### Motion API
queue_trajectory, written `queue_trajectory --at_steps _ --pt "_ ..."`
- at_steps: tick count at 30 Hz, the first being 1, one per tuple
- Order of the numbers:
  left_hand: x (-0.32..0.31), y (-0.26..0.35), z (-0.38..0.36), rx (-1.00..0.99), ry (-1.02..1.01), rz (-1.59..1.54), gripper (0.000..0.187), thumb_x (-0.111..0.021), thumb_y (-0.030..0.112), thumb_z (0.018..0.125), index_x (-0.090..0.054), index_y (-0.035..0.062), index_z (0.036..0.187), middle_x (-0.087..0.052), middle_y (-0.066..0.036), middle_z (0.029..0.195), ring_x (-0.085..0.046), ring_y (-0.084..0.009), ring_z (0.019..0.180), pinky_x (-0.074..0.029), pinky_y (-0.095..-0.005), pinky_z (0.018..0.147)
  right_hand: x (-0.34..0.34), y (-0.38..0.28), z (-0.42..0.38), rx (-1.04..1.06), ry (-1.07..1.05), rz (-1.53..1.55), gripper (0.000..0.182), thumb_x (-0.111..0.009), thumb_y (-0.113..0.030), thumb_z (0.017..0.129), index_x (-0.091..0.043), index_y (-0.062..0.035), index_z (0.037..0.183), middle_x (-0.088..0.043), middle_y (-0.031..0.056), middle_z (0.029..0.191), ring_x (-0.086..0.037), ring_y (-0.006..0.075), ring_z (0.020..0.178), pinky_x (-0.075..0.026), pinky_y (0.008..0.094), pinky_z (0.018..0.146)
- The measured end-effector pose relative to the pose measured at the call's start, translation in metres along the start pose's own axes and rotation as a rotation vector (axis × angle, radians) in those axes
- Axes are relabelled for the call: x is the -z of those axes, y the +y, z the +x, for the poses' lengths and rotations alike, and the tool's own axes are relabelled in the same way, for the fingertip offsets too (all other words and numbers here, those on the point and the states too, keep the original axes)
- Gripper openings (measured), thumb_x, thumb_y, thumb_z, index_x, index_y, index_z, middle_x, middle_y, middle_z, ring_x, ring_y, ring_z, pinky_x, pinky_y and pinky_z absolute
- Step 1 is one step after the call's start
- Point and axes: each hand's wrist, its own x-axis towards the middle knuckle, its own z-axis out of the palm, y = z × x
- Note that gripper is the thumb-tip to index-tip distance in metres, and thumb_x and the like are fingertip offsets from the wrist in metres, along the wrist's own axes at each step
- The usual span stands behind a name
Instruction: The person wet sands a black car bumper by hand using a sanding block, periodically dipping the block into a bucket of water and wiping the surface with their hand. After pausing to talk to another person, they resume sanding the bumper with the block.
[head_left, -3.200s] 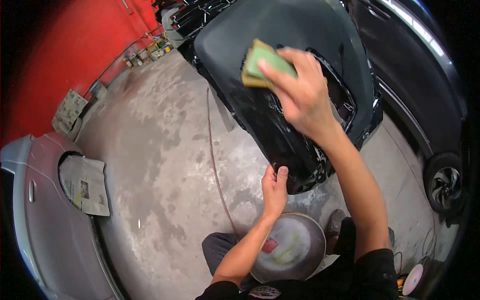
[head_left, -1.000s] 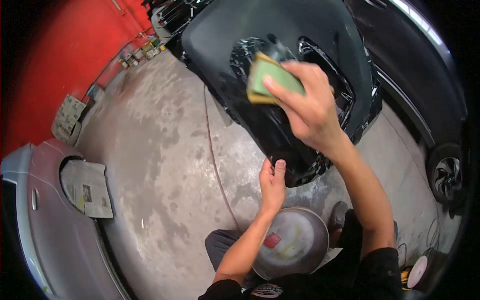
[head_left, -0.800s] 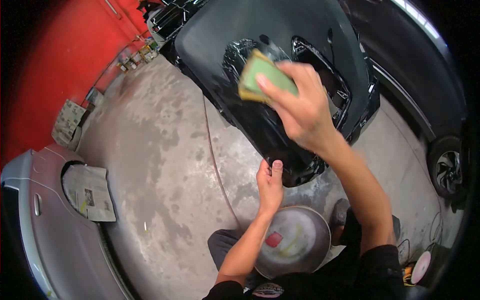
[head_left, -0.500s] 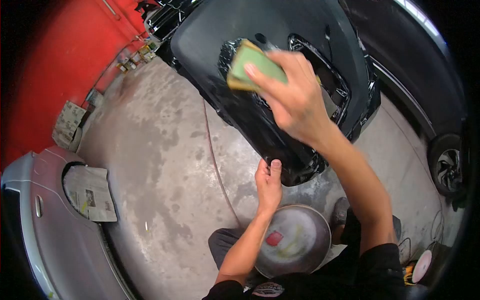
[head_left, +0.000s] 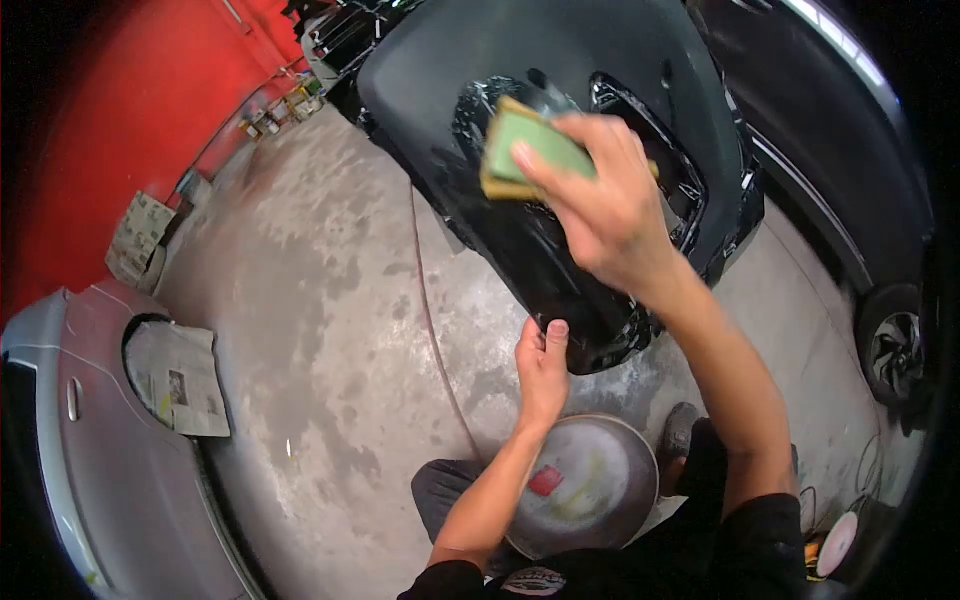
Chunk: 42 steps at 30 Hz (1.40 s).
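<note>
A black car bumper [head_left: 450, 55] stretches across the upper middle, its near end pointing toward me. My right hand [head_left: 610, 190] is closed around a green sanding block [head_left: 530, 150] with yellowish sandpaper around its underside. The block is over the bumper beside a wet, shiny patch and left of a framed opening [head_left: 665, 135]; whether it touches is hard to see. Low on the bumper's near left edge, my left hand [head_left: 543, 365] grips it, thumb on top and fingers partly hidden underneath. Below sits a round basin [head_left: 640, 500] holding cloudy liquid and a small red piece [head_left: 546, 481].
On the left stands a silver car [head_left: 110, 400] with newspaper [head_left: 195, 385] over its wheel opening. A dark car [head_left: 820, 120] is on the right. A thin hose [head_left: 430, 320] crosses the concrete floor. Small cans [head_left: 270, 120] line the red wall [head_left: 110, 110].
My right hand and the sanding block have shifted slightly down the bumper toward me. The whole view has moved a little. My left hand keeps its grip on the edge.
</note>
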Motion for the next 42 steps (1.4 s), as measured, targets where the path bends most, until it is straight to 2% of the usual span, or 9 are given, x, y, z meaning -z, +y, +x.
queue_trajectory --at_steps 4,10,17,22,27,30,37,40,42 --pt "0.011 -0.008 0.000 0.097 -0.050 0.059 0.045 -0.060 0.040 0.116 -0.064 -0.0013 0.133 -0.069 -0.003 0.116 -0.059 -0.0132 0.107 -0.047 -0.0323 0.098 -0.017 0.006 0.026 -0.042 0.043 -0.037 0.046 -0.075 -0.007 0.084 -0.076 -0.0134 0.129 -0.066 0.0195 0.121 -0.064 0.0384 0.110 -0.049 0.0475 0.089" --pt "0.001 0.000 0.001 -0.004 -0.032 -0.007 0.043 -0.059 0.040 0.116 -0.064 -0.0003 0.131 -0.069 -0.002 0.114 -0.058 -0.0112 0.103 -0.047 -0.0304 0.094 -0.002 -0.002 0.009 0.011 0.033 -0.013 0.044 -0.075 -0.006 0.085 -0.076 -0.0140 0.128 -0.066 0.0184 0.118 -0.063 0.0379 0.106 -0.048 0.0472 0.087" --pt "0.005 0.003 0.002 0.028 -0.049 -0.043 0.044 -0.058 0.040 0.116 -0.063 -0.0007 0.132 -0.068 -0.002 0.114 -0.057 -0.0104 0.101 -0.047 -0.0295 0.091 0.004 -0.021 -0.012 -0.102 0.005 0.041 0.048 -0.075 -0.005 0.085 -0.076 -0.0159 0.132 -0.066 0.0189 0.123 -0.062 0.0369 0.110 -0.047 0.0464 0.088" --pt "0.007 -0.009 0.000 0.010 -0.067 -0.035 0.045 -0.058 0.041 0.116 -0.063 -0.0010 0.131 -0.068 -0.001 0.114 -0.057 -0.0099 0.100 -0.046 -0.0284 0.091 -0.019 0.012 0.030 -0.018 0.068 -0.038 0.049 -0.075 -0.003 0.083 -0.076 -0.0152 0.131 -0.065 0.0172 0.120 -0.061 0.0378 0.104 -0.048 0.0468 0.087" --pt "0.003 -0.003 0.003 0.001 -0.046 -0.034 0.044 -0.059 0.041 0.116 -0.063 -0.0002 0.132 -0.067 0.000 0.111 -0.057 -0.0089 0.098 -0.047 -0.0278 0.089 0.008 -0.024 -0.008 -0.074 -0.006 0.004 0.048 -0.075 -0.004 0.084 -0.075 -0.0140 0.131 -0.066 0.0179 0.120 -0.062 0.0381 0.106 -0.049 0.0458 0.089" --pt "0.003 -0.008 0.001 -0.008 -0.032 -0.020 0.042 -0.060 0.040 0.116 -0.064 0.0005 0.130 -0.067 0.001 0.111 -0.056 -0.0086 0.096 -0.047 -0.0279 0.088 -0.002 0.000 0.007 0.025 0.025 -0.031 0.049 -0.074 -0.004 0.084 -0.075 -0.0142 0.132 -0.066 0.0186 0.120 -0.063 0.0381 0.108 -0.049 0.0454 0.089" --pt "0.003 -0.002 0.000 0.016 -0.018 -0.004 0.042 -0.059 0.040 0.116 -0.064 0.0005 0.129 -0.067 0.000 0.112 -0.056 -0.0090 0.095 -0.047 -0.0292 0.087 0.006 -0.014 -0.016 -0.155 0.039 0.022 0.044 -0.077 -0.006 0.086 -0.077 -0.0155 0.129 -0.067 0.0181 0.120 -0.064 0.0366 0.109 -0.050 0.0465 0.088" --pt "0.003 -0.008 -0.001 0.026 -0.030 0.016 0.046 -0.059 0.041 0.116 -0.063 -0.0011 0.134 -0.070 -0.004 0.122 -0.061 -0.0120 0.106 -0.048 -0.0302 0.096 -0.010 0.016 0.003 -0.053 0.091 -0.020 0.045 -0.079 -0.007 0.085 -0.077 -0.0153 0.129 -0.067 0.0180 0.121 -0.064 0.0367 0.109 -0.050 0.0465 0.088" --pt "0.004 -0.011 -0.001 0.035 -0.038 -0.025 0.044 -0.062 0.039 0.115 -0.064 -0.0011 0.133 -0.069 -0.001 0.116 -0.058 -0.0094 0.102 -0.047 -0.0279 0.093 -0.016 0.021 0.010 -0.067 0.113 -0.041 0.045 -0.080 -0.008 0.085 -0.077 -0.0153 0.129 -0.067 0.0183 0.122 -0.064 0.0371 0.109 -0.050 0.0469 0.089"
